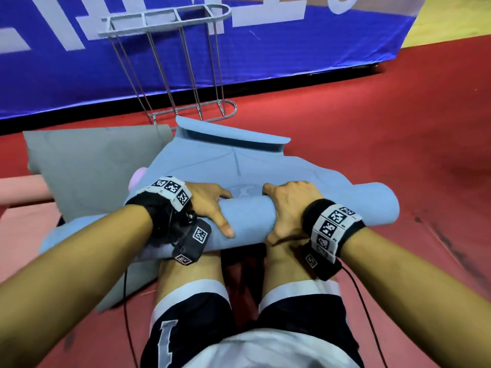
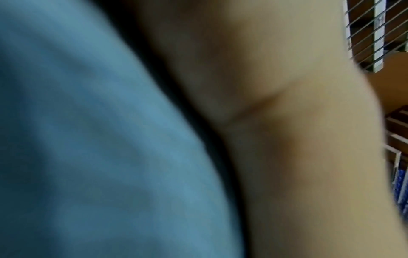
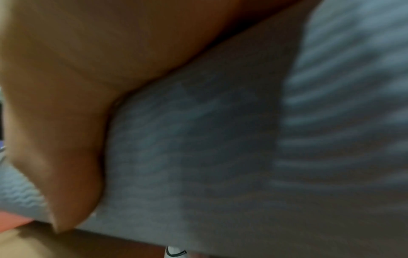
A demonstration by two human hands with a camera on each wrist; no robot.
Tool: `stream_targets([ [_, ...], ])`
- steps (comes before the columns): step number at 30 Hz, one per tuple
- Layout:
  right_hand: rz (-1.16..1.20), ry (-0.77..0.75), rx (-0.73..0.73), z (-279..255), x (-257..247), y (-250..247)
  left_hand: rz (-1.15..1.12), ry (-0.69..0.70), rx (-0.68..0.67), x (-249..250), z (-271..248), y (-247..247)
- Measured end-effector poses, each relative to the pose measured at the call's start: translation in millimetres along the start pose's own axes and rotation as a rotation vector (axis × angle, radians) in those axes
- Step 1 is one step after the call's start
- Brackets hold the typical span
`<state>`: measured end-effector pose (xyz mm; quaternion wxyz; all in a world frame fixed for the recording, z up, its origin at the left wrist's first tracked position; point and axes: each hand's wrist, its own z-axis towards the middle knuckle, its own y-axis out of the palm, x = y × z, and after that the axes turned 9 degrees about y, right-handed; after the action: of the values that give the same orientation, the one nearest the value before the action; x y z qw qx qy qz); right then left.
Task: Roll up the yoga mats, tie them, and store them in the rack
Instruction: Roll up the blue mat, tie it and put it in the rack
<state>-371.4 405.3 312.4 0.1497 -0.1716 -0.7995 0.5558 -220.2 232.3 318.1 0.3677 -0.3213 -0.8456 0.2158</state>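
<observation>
Blue mat half-rolled, left hand and right hand curled gripping the roll; needed even pressure, edges aligned.

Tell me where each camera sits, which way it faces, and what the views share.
Head: on the head, looking down over the left hand, right hand, forearms and knees at the blue mat and rack.
Left wrist: along the palm, pressed against the mat; blurred.
Right wrist: along the thumb, against the mat's ribbed surface.
Shared: all three show the blue mat.
</observation>
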Motion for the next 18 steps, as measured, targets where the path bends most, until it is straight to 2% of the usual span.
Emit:
stream_targets([
  [3,0.057,0.041,-0.043,12.6,-1.4,-6.1,0.276,-0.021,0.179,4.5,-9.4,-1.7],
  [6,0.072,0.047,-0.078,26.3,-4.5,-11.6,0.513,-0.062,0.276,14.3,-7.0,28.2],
  [10,0.076,0.024,-0.117,37.8,-12.2,-11.1,0.535,-0.098,0.391,5.9,1.7,47.7],
  [14,0.134,-0.08,0.024,35.7,-12.6,-2.4,0.478,-0.068,0.327,-0.4,3.4,22.7],
  [16,0.048,-0.126,0.113,32.1,-14.3,11.6,0.429,-0.056,0.276,-1.7,8.7,11.3],
  [18,-0.027,-0.099,0.161,29.4,-17.5,23.9,0.385,-0.042,0.242,-3.5,15.8,4.3],
])
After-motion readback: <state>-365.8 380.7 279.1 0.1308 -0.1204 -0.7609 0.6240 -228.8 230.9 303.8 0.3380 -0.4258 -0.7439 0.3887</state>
